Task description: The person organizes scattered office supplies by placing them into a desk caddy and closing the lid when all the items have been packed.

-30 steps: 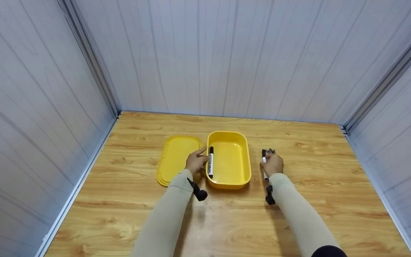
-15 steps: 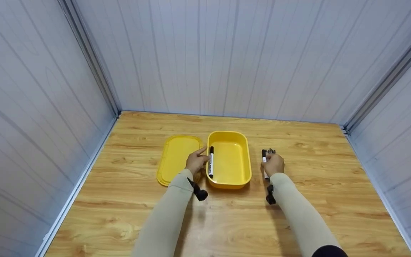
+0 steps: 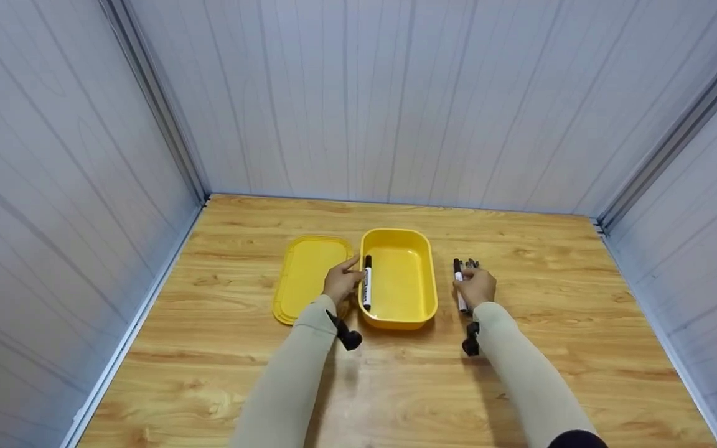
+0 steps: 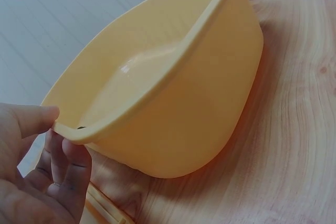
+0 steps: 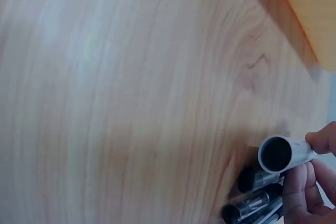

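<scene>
head view: fetching markers seems the step in hand. the right hand point(image 3: 478, 289) pinches a black-capped marker point(image 3: 459, 274) just beside some slim pens point(image 5: 257, 202) on the table point(image 3: 396, 386), right of the yellow plastic box point(image 3: 403, 283). the left hand point(image 3: 341, 282) pinches the box's rim; a second marker point(image 3: 368, 287) lies within, along the left wall. the next move likely calls for lifting the first over the right wall.

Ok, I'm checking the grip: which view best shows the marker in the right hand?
The right wrist view: it shows the marker pinched close up by the right hand, end-on. The head view shows it smaller, partly hidden by that hand; the left wrist view doesn't clearly show it.
</scene>
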The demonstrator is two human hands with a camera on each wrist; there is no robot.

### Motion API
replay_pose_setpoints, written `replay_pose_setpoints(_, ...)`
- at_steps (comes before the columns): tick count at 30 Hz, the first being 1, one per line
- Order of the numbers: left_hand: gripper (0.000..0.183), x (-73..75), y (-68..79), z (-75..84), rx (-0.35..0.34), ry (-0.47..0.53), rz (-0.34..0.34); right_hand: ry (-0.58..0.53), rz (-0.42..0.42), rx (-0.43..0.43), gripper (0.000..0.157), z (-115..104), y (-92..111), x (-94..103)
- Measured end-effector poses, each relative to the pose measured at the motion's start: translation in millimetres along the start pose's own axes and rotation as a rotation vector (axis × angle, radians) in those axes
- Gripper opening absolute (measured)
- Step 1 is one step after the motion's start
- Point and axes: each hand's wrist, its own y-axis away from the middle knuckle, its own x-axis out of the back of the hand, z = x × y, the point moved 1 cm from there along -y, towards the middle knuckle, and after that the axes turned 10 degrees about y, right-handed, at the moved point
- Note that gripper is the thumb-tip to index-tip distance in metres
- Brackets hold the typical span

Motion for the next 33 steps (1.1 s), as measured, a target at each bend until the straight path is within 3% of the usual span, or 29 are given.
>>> replay_pose_setpoints(6,0.053,1.5,-0.3,0.2,0.006,-0.004,-0.005,-0.115,-0.018,-0.079,0.033,-0.9,-1.1,-0.4)
replay_pose_setpoints(17,0.053,0.4,-3.0,-2.8,0.010,0.044,-0.001,-0.328,-0.050,-0.128,0.037,-6.1,4.4,-2.6)
replay_pose_setpoints(25,0.051,0.2,-0.1,-1.4,0.012,0.088,-0.002,-0.540,-0.110,-0.256,0.039,-10.9,2.0,-8.5)
replay_pose_setpoints(33,0.051,0.6,-4.7,-3.8,-0.008,0.025,0.010,-0.666,-0.141,-0.236,0.041,-20.7,8.1,-6.1)
